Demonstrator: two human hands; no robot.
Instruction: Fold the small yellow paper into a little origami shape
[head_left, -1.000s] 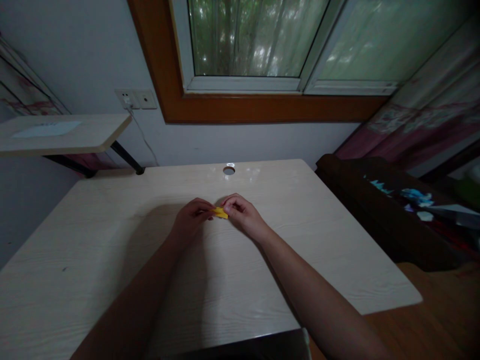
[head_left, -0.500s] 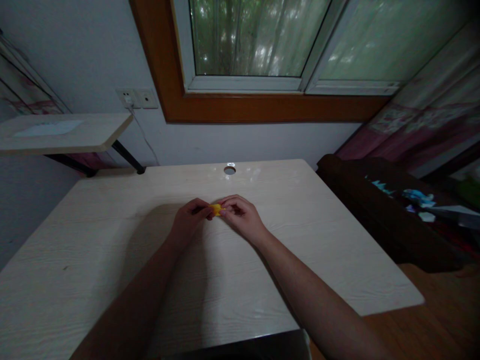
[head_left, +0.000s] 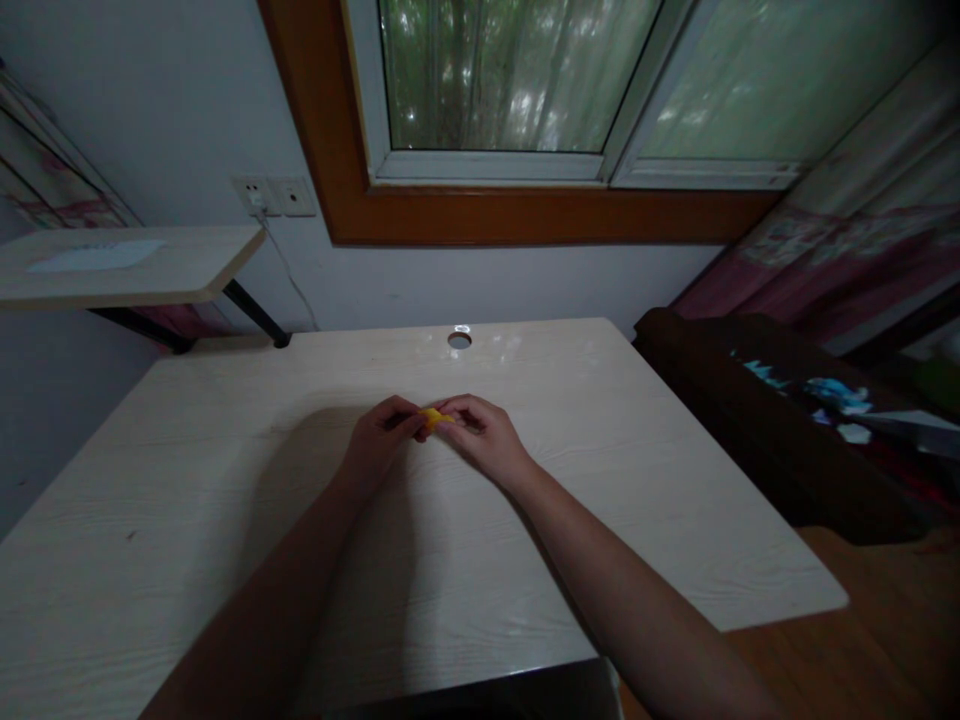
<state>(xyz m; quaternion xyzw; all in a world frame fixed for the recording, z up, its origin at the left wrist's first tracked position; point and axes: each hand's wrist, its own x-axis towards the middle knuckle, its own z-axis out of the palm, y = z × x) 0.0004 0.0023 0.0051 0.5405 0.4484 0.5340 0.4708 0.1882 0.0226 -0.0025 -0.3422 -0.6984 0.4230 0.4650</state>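
Between my two hands is a small yellow piece [head_left: 435, 418], too small and too covered by fingers to tell its kind. My left hand [head_left: 381, 437] pinches its left end between thumb and fingers. On the other side, my right hand [head_left: 484, 430] is closed with thumb and fingertips on the right end. Both hands are close together just above or on the pale wood-grain desk [head_left: 600, 480]; whether they touch it I cannot tell. Part of the yellow piece is hidden by the fingertips.
Behind the hands, a round cable hole [head_left: 459, 341] pierces the desk. A raised shelf [head_left: 202, 270] with a paper [head_left: 97, 256] stands at the left. A dark object [head_left: 510, 695] lies at the near edge. Right of the desk is a dark brown piece of furniture [head_left: 720, 430] with various items.
The yellow piece has tilted slightly and shows a thinner outline. My right hand has shifted a little lower; my left hand is nearly still.
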